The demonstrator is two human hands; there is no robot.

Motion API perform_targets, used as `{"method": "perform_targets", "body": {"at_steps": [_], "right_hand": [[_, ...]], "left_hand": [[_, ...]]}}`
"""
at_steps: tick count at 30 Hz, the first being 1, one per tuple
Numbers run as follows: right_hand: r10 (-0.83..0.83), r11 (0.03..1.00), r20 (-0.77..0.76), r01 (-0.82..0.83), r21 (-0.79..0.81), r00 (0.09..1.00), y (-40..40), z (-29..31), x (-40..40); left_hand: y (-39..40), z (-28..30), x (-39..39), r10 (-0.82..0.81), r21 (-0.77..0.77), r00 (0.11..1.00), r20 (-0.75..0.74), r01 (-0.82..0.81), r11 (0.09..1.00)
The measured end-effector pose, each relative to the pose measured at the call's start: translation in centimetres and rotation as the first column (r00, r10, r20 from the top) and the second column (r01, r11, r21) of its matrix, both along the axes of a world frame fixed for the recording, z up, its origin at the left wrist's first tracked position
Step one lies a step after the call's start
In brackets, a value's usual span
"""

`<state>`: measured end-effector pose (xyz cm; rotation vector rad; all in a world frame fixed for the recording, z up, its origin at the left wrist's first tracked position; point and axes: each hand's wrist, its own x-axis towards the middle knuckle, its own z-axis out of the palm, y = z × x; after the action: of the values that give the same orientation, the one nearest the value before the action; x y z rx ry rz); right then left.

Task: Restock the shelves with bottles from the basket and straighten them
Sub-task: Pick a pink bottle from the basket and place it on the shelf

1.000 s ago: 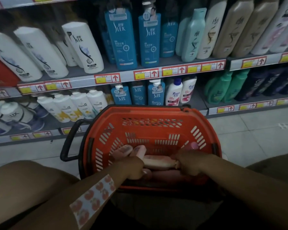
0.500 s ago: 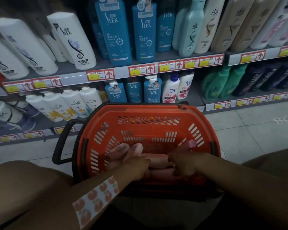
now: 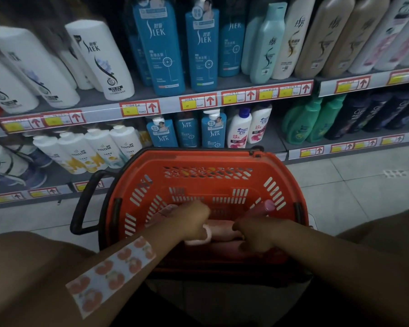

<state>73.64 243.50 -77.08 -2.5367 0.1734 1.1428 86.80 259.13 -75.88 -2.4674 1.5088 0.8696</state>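
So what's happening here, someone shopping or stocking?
Looks like stocking. A person crouches before shampoo shelves with an orange basket on the floor. Both hands are down inside it among pink bottles. The left hand seems to grip one bottle near its cap, and the right hand is curled on another; the exact hold is hard to see in the dim light. No bottle has left the basket yet.

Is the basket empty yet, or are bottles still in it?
Not empty. Pink bottles lie on their sides in the basket, and both hands are down among them. How many are left cannot be told.
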Motion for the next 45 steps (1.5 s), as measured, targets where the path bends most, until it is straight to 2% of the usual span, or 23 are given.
{"method": "perform_targets", "body": {"at_steps": [5, 8, 11, 14, 19, 24, 26, 29, 32, 35, 38, 41, 43, 45], "right_hand": [[-0.128, 0.983, 0.079, 0.116, 0.141, 0.989, 0.2, -0.1, 0.1], [-0.289, 0.939, 0.170, 0.244, 0.243, 0.942, 0.0, -0.2, 0.5], [-0.513, 0.806, 0.180, 0.399, 0.438, 0.840, -0.8, -0.8, 1.0], [-0.631, 0.665, 0.117, 0.457, 0.591, 0.767, -1.3, -0.4, 1.2], [-0.700, 0.551, 0.099, 0.448, 0.704, 0.707, -0.2, -0.3, 1.4], [-0.686, 0.560, 0.117, 0.418, 0.715, 0.718, 1.0, 0.4, 2.5], [-0.678, 0.584, 0.170, 0.384, 0.715, 0.715, 1.4, 1.4, 3.3], [-0.683, 0.580, 0.204, 0.352, 0.734, 0.702, 2.1, 2.8, 4.6], [-0.685, 0.562, 0.234, 0.296, 0.772, 0.689, 3.1, 4.9, 6.1], [-0.698, 0.514, 0.222, 0.261, 0.817, 0.681, 4.4, 6.9, 7.6], [-0.682, 0.493, 0.241, 0.191, 0.849, 0.690, 5.6, 9.2, 9.0], [-0.667, 0.466, 0.261, 0.117, 0.877, 0.698, 6.6, 12.2, 10.5], [-0.654, 0.459, 0.290, 0.062, 0.886, 0.698, 7.1, 14.2, 11.7], [-0.656, 0.454, 0.332, 0.003, 0.891, 0.678, 7.6, 16.2, 12.8]], "left_hand": [[-0.7, 3.2, 1.7, 0.057, -0.228, 0.992, -0.116, -0.083, 0.970], [-1.2, 6.1, 2.8, 0.056, -0.353, 0.986, -0.157, -0.109, 0.929], [-1.4, 9.1, 3.6, 0.051, -0.435, 0.982, -0.180, -0.126, 0.892], [-1.3, 11.8, 3.7, 0.035, -0.495, 0.978, -0.206, -0.136, 0.858], [-1.1, 13.7, 3.9, 0.033, -0.542, 0.985, -0.167, -0.120, 0.832], [-0.8, 14.1, 4.9, 0.067, -0.584, 0.988, -0.142, -0.139, 0.800], [-0.4, 14.4, 5.3, 0.074, -0.599, 0.991, -0.108, -0.124, 0.791], [0.8, 15.2, 5.9, 0.122, -0.658, 0.990, -0.068, -0.136, 0.740], [2.6, 16.3, 6.3, 0.191, -0.739, 0.981, -0.038, -0.156, 0.656], [4.6, 17.8, 6.6, 0.231, -0.850, 0.973, -0.024, -0.142, 0.508], [6.6, 19.1, 6.7, 0.279, -0.888, 0.929, -0.241, -0.327, 0.322], [8.2, 20.0, 6.7, 0.254, -0.826, 0.829, -0.498, -0.543, 0.154], [9.1, 20.6, 6.8, 0.235, -0.774, 0.762, -0.603, -0.631, 0.060], [9.9, 21.0, 7.0, 0.198, -0.751, 0.734, -0.650, -0.660, -0.018]]}}
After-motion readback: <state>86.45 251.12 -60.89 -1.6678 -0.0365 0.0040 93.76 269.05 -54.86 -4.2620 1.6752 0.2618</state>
